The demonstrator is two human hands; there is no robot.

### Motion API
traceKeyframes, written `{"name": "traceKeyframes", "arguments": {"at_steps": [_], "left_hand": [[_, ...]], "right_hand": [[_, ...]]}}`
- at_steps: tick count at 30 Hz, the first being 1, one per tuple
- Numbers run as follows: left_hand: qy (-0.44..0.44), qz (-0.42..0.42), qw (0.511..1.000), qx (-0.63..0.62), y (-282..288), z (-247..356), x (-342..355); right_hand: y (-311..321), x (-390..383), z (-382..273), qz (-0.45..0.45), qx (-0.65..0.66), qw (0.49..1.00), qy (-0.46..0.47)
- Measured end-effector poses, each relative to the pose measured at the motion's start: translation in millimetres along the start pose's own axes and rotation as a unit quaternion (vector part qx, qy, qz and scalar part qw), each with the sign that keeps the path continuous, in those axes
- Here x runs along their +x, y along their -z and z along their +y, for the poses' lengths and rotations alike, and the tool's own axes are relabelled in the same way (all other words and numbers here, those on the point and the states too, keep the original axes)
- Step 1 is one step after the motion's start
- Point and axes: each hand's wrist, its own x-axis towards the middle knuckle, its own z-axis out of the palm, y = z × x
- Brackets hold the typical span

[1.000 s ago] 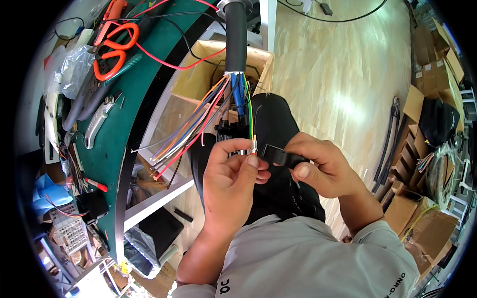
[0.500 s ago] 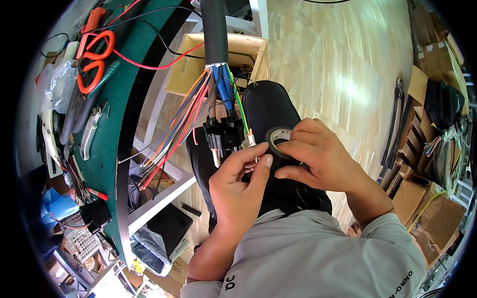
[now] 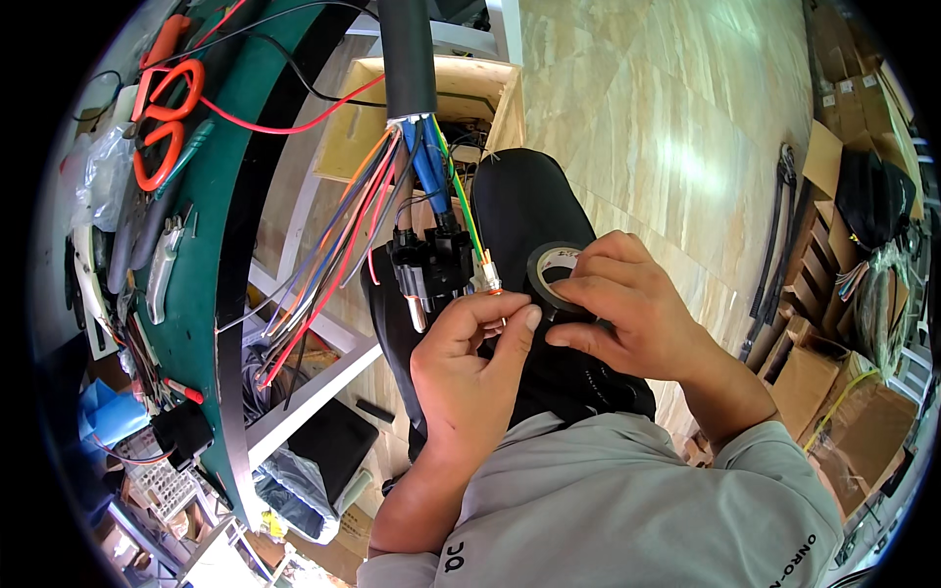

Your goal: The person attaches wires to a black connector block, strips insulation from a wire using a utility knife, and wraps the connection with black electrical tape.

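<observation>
A black sleeved cable hangs down at the centre, fanning into several coloured wires and thicker blue wires ending in a black connector over my lap. A green-and-yellow wire runs down to a small metal terminal, which my left hand pinches between thumb and forefinger, partly hiding it. My right hand grips a roll of black tape, fingers inside its ring, close against my left thumb.
At left, a green-topped bench with a white frame holds orange-handled scissors, tools and wire scraps. A wooden box stands behind the cable. Cardboard boxes and black straps line the right.
My right hand has turned the tape roll, showing its ring, and brought it against my left fingers. The view has shifted, so the cable appears farther left and the black connector is more visible.
</observation>
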Motion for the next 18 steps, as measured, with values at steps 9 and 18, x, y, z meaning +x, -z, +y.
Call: {"name": "traceKeyframes", "arguments": {"at_steps": [9,18], "left_hand": [[-0.036,-0.007,0.999,0.028,-4,-7,0],[0.006,-0.011,1.000,-0.003,-4,0,-2]], "right_hand": [[-4,-6,-1,0.026,-0.020,0.999,0.018],[1,-5,-3,0.036,-0.033,0.999,0.005]]}}
